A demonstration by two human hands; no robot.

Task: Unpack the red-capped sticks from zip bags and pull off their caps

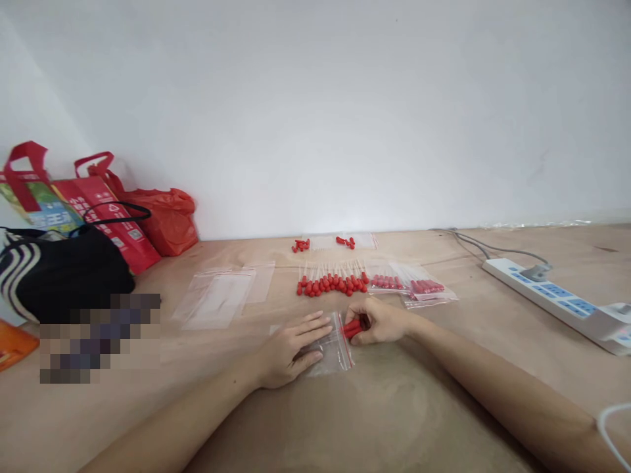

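Note:
My left hand [290, 351] lies flat with its fingers stretched out, pressing down a small clear zip bag [338, 351] with a red seal strip on the wooden table. My right hand [377, 322] is closed in a pinch on a few red-capped droppers [351, 328] at the bag's mouth. Just beyond my hands lies a row of several red-capped droppers [332, 282]. To their right sit two filled clear bags [419, 287] of the same droppers.
A stack of flat clear bags [219, 295] lies to the left. More red pieces [323, 244] sit near the wall. A black bag [64, 272] and red shopping bags [118, 210] stand at far left. A white power strip [557, 302] runs along the right.

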